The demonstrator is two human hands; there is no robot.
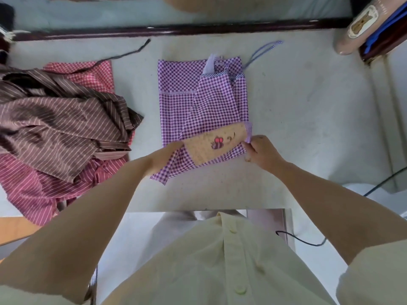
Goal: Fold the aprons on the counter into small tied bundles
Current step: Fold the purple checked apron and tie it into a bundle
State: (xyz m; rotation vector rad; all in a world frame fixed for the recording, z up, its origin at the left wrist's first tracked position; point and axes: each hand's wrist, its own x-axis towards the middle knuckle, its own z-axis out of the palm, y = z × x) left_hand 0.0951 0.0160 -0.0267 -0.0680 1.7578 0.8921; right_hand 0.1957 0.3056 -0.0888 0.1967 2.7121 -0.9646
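- Left hand (168, 155) grips the near-left edge of the purple checked apron (198, 100), fingertips tucked under the cloth, likely to lift a fold; the heap of striped aprons (61, 119) lies to its left, unfolded
- purple checked apron sits mid-counter (308, 106), folded narrow; its bee pocket (213, 144) is turned up at the near end
- right hand (262, 153) pinches the near-right corner, probably to keep both sides level; the tie strap (262, 51) trails far right, free for knotting
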